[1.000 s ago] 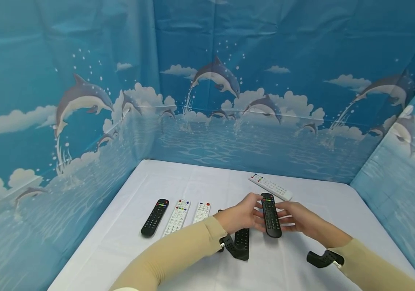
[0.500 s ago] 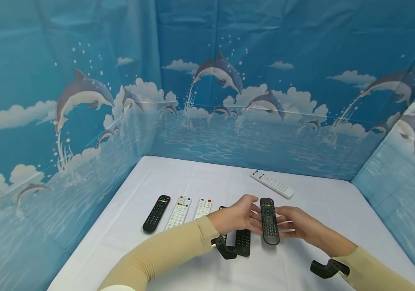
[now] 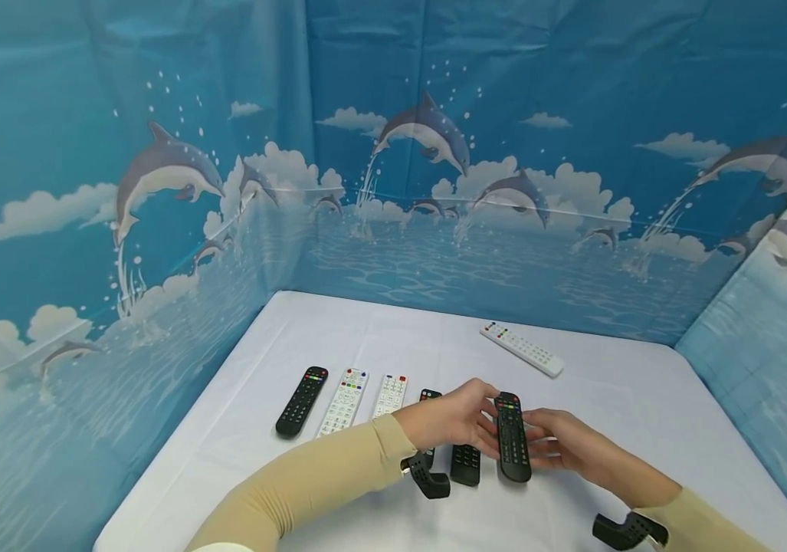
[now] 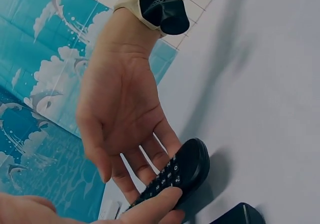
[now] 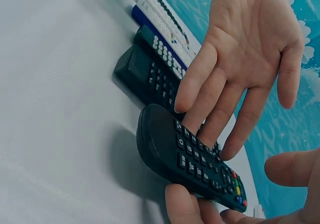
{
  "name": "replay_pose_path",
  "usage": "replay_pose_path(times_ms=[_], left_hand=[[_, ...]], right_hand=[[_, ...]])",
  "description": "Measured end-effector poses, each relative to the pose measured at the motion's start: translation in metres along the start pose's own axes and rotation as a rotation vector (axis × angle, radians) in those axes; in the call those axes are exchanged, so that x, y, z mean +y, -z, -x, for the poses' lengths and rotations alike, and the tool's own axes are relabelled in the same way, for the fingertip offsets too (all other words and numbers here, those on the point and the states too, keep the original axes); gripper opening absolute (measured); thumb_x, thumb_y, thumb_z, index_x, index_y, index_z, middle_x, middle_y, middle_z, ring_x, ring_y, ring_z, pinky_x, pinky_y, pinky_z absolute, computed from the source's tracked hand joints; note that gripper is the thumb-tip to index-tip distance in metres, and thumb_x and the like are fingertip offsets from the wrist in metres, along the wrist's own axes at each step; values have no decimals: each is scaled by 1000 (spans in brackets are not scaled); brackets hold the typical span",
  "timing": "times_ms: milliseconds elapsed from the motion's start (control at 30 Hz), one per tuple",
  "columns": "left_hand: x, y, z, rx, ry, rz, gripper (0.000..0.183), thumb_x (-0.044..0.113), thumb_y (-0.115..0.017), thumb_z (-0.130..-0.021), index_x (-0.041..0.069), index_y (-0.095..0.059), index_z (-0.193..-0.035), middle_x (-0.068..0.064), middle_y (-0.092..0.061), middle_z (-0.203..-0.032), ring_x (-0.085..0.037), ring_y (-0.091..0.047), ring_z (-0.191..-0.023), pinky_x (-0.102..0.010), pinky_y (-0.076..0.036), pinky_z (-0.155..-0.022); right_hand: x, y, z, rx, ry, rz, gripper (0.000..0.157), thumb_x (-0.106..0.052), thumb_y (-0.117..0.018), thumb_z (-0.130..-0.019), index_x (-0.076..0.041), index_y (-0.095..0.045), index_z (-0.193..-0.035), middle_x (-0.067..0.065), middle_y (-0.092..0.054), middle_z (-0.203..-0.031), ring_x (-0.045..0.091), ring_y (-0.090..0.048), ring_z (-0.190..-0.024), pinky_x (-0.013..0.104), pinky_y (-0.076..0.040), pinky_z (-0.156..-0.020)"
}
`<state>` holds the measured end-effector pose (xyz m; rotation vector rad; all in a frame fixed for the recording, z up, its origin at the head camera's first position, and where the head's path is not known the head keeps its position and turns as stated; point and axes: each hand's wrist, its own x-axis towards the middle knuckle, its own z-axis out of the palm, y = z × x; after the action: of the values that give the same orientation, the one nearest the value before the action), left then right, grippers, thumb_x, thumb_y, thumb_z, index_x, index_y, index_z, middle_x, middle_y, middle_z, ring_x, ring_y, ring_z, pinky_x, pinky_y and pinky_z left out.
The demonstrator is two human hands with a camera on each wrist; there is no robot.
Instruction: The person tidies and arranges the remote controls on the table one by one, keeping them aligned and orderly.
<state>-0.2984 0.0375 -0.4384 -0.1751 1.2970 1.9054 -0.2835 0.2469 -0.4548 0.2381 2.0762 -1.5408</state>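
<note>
Between my two hands is a black remote control [image 3: 513, 437] with colored buttons at its far end. Fingers of my left hand [image 3: 458, 418] touch its left edge, straight in the right wrist view, with the thumb apart. On the other edge are fingertips of my right hand [image 3: 572, 445], its palm turned up in the left wrist view. A shadow lies beside the remote; it looks raised off the cloth, at least at its near end. Beneath my left hand a second black remote [image 3: 465, 465] lies partly hidden, beside another dark remote [image 3: 429, 395].
A row on the white table [image 3: 365, 326] includes a black remote [image 3: 302, 401] and two white remotes [image 3: 343, 401] [image 3: 390, 392]. Farther back, a white remote [image 3: 522, 349] lies slanted. Blue dolphin-print curtains [image 3: 434, 253] enclose the table.
The black remote between my hands has moved toward me and away from the slanted white remote. Both hands moved with it. The head view has shifted slightly.
</note>
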Motion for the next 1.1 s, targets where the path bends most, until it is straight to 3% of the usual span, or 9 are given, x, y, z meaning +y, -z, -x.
replay_pose_path(times_ms=[233, 1100], left_hand=[[-2, -4, 0, 42, 22, 29, 67, 28, -51, -99, -14, -30, -147, -53, -23, -141, -66, -22, -135, -75, -28, -103], [-7, -3, -2, 35, -3, 28, 67, 27, -51, -100, -16, -30, -146, -51, -27, -141, -64, -26, -135, -70, -30, -107]], right_hand=[[10, -1, 1, -12, -8, -10, 61, -28, -50, -104, 14, -33, -145, 23, -58, -109, 29, -68, -92, 43, -58, -82], [19, 0, 3, 8, -18, -17, 56, -19, -47, -105, 13, -29, -148, 25, -59, -111, 28, -68, -91, 42, -59, -82]])
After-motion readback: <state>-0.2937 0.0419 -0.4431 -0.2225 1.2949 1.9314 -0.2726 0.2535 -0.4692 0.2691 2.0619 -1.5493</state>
